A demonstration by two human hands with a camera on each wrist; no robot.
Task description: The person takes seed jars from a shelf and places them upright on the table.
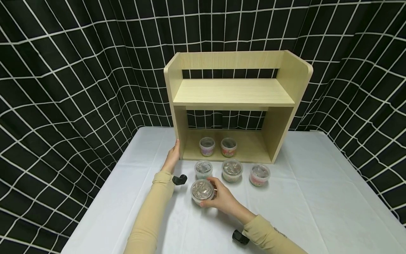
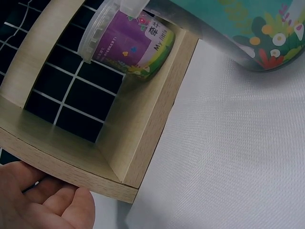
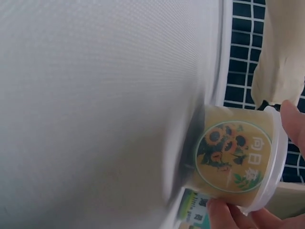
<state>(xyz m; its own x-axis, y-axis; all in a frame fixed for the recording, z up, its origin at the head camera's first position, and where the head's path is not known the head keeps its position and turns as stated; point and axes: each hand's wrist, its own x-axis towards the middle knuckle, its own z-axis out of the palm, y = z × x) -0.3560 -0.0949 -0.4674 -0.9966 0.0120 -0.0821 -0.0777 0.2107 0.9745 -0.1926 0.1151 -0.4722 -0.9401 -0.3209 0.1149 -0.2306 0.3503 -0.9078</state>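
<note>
At the frame's lower centre, a sunflower-labelled tub (image 1: 202, 189) is gripped by the right hand (image 1: 223, 198); left of centre, the left hand (image 1: 172, 156) is rested, unclenched, against a wooden shelf unit (image 1: 234, 91).

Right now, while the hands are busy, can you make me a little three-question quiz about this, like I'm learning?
1. How many tubs stand on the lower shelf?
2. What does the left hand touch? A: a lid. B: the side panel. C: the black curtain.
3. Which flowers are pictured on the held tub, in the right hand?

Key: 1. Two. 2. B. 3. Sunflowers.
</note>
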